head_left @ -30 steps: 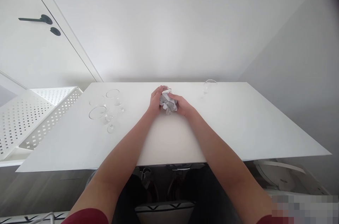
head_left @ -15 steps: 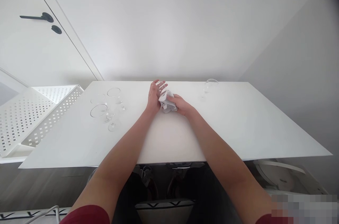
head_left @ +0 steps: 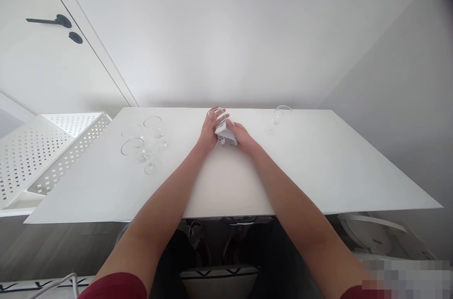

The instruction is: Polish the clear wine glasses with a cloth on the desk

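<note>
Over the middle of the white table, my left hand is wrapped round a clear wine glass, whose rim shows above my fingers. My right hand is closed on a crumpled white-grey cloth and presses it against the glass. Both hands touch each other just above the tabletop. The stem and foot of the glass are hidden by the cloth and fingers.
Three clear wine glasses stand at the table's left. Another glass stands at the far right of centre. A white perforated rack sits beside the table's left edge. A white door with a black handle is at the upper left.
The cloth has shifted from the glass bowl's outside lower towards its base. My left hand turned the glass so the rim now shows above the fingers. The other glasses stayed put.
</note>
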Available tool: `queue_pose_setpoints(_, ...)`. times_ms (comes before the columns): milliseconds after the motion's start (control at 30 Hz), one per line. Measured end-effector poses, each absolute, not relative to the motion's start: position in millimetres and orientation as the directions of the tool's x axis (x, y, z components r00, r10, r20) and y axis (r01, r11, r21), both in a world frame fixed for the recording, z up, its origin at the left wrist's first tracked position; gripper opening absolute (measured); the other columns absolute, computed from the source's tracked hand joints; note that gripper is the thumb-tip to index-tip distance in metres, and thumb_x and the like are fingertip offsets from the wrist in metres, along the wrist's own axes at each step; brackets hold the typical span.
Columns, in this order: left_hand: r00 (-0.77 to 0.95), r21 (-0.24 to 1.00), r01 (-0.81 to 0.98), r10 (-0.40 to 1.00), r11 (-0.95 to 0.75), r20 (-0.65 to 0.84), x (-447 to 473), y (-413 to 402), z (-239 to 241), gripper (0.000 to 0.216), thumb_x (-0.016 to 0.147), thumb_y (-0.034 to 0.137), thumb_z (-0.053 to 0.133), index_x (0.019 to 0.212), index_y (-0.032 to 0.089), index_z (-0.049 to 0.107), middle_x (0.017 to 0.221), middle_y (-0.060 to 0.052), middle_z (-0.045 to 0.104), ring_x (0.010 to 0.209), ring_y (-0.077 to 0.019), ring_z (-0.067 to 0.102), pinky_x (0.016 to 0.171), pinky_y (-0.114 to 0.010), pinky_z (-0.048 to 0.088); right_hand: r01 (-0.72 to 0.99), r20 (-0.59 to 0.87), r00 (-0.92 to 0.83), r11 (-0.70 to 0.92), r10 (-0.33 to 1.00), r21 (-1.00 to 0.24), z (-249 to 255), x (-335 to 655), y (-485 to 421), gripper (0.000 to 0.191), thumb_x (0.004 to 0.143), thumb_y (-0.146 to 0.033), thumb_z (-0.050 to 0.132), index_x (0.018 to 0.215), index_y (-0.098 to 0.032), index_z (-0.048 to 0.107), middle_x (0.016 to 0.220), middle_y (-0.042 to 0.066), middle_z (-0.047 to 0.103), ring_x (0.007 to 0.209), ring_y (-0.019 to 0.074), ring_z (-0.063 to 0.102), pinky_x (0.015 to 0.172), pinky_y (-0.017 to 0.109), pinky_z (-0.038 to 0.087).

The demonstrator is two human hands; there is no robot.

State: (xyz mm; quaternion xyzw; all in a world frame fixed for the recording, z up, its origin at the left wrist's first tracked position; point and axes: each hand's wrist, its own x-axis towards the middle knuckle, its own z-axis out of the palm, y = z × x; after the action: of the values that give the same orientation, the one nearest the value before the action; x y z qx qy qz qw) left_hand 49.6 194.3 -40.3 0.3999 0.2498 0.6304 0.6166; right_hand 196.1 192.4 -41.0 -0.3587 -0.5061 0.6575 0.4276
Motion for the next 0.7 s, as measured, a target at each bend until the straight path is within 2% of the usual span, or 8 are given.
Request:
queue_pose_setpoints(200,0.057,0.825,-0.55,0.98,-0.13,0.193,48.0,190.4,-38.2,0.054,0.086,0.066,0.071,0.128,0.033,0.062,0.148,-0.007,0.057,0.138,-0.0298,0.057,0.104,-0.04,0.053,0.14,0.187,-0.306,0.239,0.933,-0.961,-46.4,192.8,194.1,0.039,0.079,-0.054,0.08,0.096,-0.02,0.07,0.09,0.004,0.073,0.078,0.0195,0.063,0.069,0.031,0.049)
queue_pose_setpoints(267,0.055,0.824,-0.548,0.977,-0.143,0.206,47.0,190.0,-37.8,0.054,0.085,0.064,0.073,0.129,0.034,0.062,0.148,-0.007,0.057,0.138,-0.0293,0.056,0.104,-0.04,0.052,0.177,0.231,-0.258,0.281,0.938,-0.943,-46.6,191.5,193.3,0.036,0.079,-0.052,0.08,0.093,-0.02,0.07,0.087,0.003,0.071,0.077,0.0192,0.061,0.068,0.031,0.048)
queue_pose_setpoints(333,0.06,0.814,-0.563,0.976,-0.141,0.21,46.5,190.6,-37.7,0.052,0.087,0.065,0.071,0.128,0.034,0.063,0.147,-0.006,0.057,0.137,-0.029,0.056,0.104,-0.04,0.053,0.038,0.172,-0.28,0.19,0.945,-0.981,-45.5,191.3,191.9,0.037,0.079,-0.053,0.079,0.091,-0.02,0.069,0.084,0.004,0.07,0.074,0.0197,0.062,0.068,0.033,0.05)
queue_pose_setpoints(400,0.09,0.801,-0.588,0.975,-0.112,0.202,46.3,191.6,-37.8,0.051,0.089,0.068,0.065,0.127,0.033,0.064,0.148,-0.007,0.057,0.136,-0.0296,0.056,0.102,-0.042,0.053,-0.141,0.067,-0.398,0.011,0.915,-0.99,-44.0,191.3,190.0,0.04,0.08,-0.057,0.077,0.088,-0.019,0.067,0.08,0.006,0.07,0.07,0.0209,0.064,0.068,0.035,0.052)
queue_pose_setpoints(467,0.114,0.794,-0.601,0.974,-0.088,0.195,46.3,192.3,-37.9,0.052,0.091,0.071,0.06,0.126,0.031,0.064,0.148,-0.007,0.057,0.136,-0.0303,0.057,0.102,-0.044,0.054,-0.202,0.023,-0.478,-0.085,0.878,-0.976,-43.5,190.3,188.4,0.043,0.081,-0.06,0.075,0.088,-0.018,0.066,0.077,0.007,0.069,0.068,0.0216,0.065,0.068,0.037,0.054)
queue_pose_setpoints(533,0.102,0.805,-0.585,0.975,-0.1,0.196,46.3,192.2,-38.0,0.053,0.092,0.071,0.059,0.126,0.031,0.064,0.148,-0.008,0.057,0.136,-0.0302,0.056,0.103,-0.043,0.053,-0.113,0.063,-0.41,0.018,0.91,-0.993,-44.6,187.6,187.6,0.042,0.079,-0.058,0.076,0.09,-0.019,0.067,0.079,0.006,0.07,0.07,0.0212,0.064,0.068,0.036,0.052)
queue_pose_setpoints(633,0.061,0.834,-0.535,0.978,-0.139,0.202,46.6,190.8,-37.9,0.053,0.088,0.069,0.066,0.127,0.033,0.062,0.149,-0.007,0.056,0.136,-0.0291,0.056,0.103,-0.04,0.053,0.172,0.238,-0.195,0.272,0.951,-0.947,-47.9,182.6,188.2,0.034,0.079,-0.052,0.076,0.09,-0.021,0.066,0.083,0.003,0.069,0.076,0.0204,0.059,0.068,0.033,0.048)
queue_pose_setpoints(700,0.046,0.84,-0.521,0.978,-0.15,0.203,47.4,190.1,-38.1,0.054,0.086,0.068,0.069,0.128,0.034,0.062,0.149,-0.007,0.056,0.135,-0.0285,0.056,0.103,-0.039,0.053,0.268,0.281,-0.158,0.315,0.947,-0.91,-49.5,180.9,189.1,0.03,0.08,-0.05,0.073,0.088,-0.022,0.065,0.083,0.002,0.067,0.076,0.0201,0.057,0.068,0.033,0.046)
